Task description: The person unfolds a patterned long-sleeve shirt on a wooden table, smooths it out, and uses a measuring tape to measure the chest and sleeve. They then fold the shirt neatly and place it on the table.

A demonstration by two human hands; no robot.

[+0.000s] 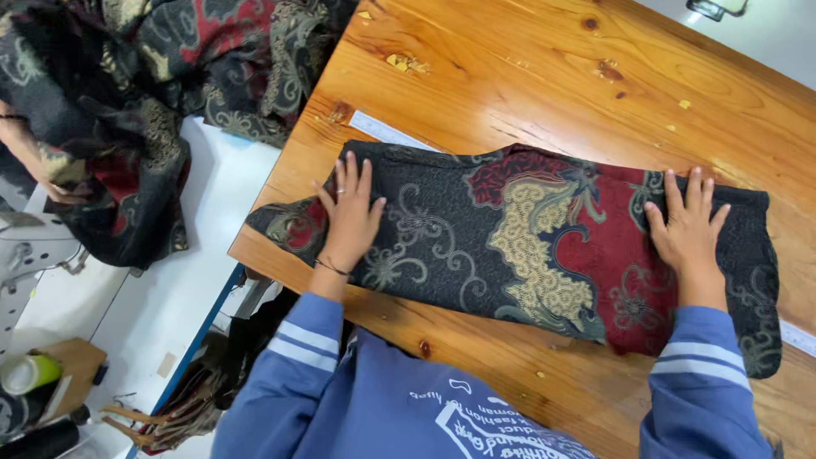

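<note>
So, folded brocade-like fabric piece (527,246), black with red panel, cream and grey-green scrollwork, lies flat on glossy knotty wooden table (544,76). Left hand (350,219) open, fingers spread, palm pressed on its left part. Right hand (687,228) open, flat on right part. Neither grips. More same-pattern cloth (127,93) heaped beyond left hand.

Wooden table (527,76); patterned cloth heap (127,93) upper left; green spool (30,372); white bench (161,297)

Fabric heap (144,93) cut off at top edge.
</note>
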